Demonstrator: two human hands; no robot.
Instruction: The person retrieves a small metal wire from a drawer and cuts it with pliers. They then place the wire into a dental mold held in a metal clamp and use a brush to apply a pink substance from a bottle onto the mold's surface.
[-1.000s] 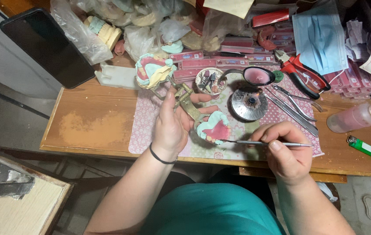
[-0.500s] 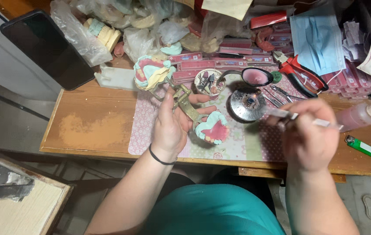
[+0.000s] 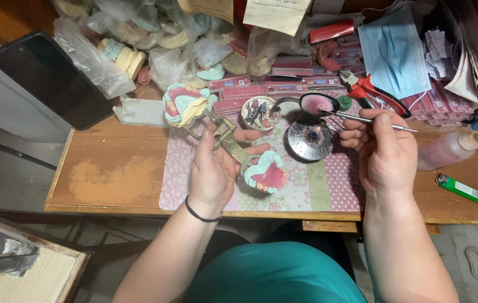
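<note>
Articulator (image 3: pixel 233 147) in left hand (image 3: pixel 212 174) — fingers closed.

The right hand (image 3: pixel 385 148) has left the pink-and-green dental model (image 3: pixel 265 171), where the thin metal tool (image 3: pixel 362 119) touched the wax one second ago. It now holds the tool's tip above the small round burner (image 3: pixel 309 138).

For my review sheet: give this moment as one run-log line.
left hand: holds brass articulator with dental cast | right hand: holds thin metal tool, tip by pink wax spoon | burner: between hands
</note>
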